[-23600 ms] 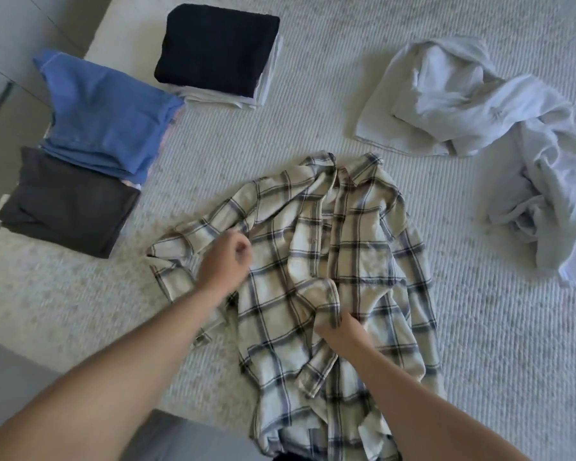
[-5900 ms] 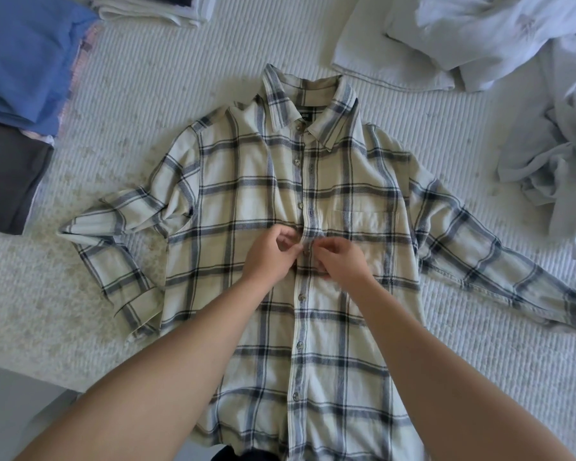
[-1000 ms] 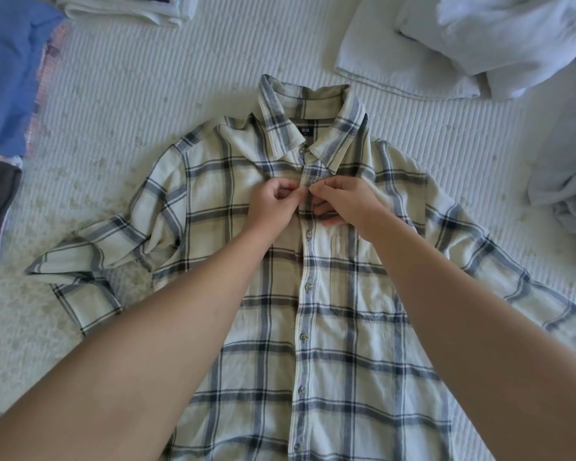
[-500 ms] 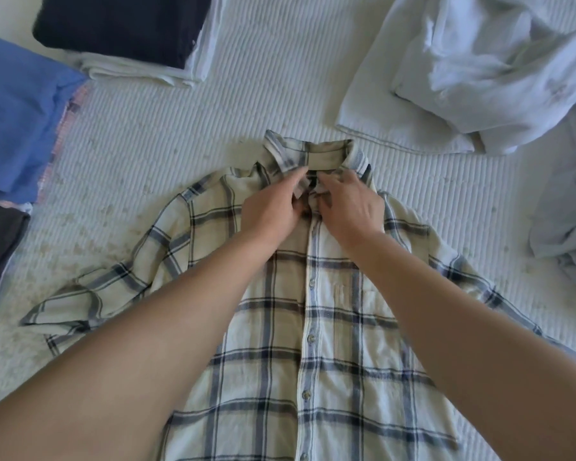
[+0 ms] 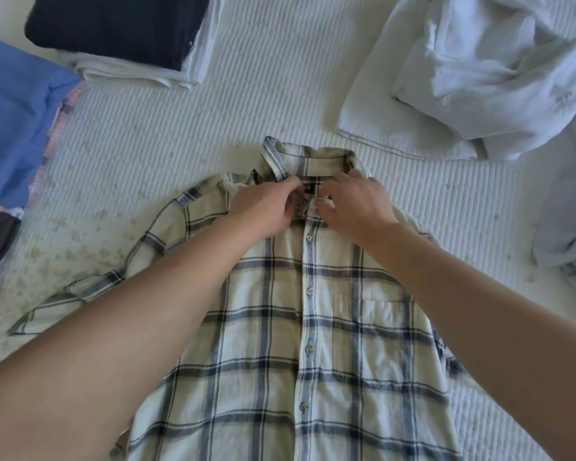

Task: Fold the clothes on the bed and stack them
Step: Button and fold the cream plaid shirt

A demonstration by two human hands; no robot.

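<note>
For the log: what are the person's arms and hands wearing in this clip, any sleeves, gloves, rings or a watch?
Both forearms are bare right to the bottom edge of the picture, so no sleeves show. The left hand and right hand wear no gloves, and neither wrist carries a watch or band. No ring shows on the visible fingers, though some are tucked out of sight. No markings show on either arm.

Your shirt lies flat on the bed, collar away from you. Folded stacks sit far left; an unfolded heap lies far right.
</note>
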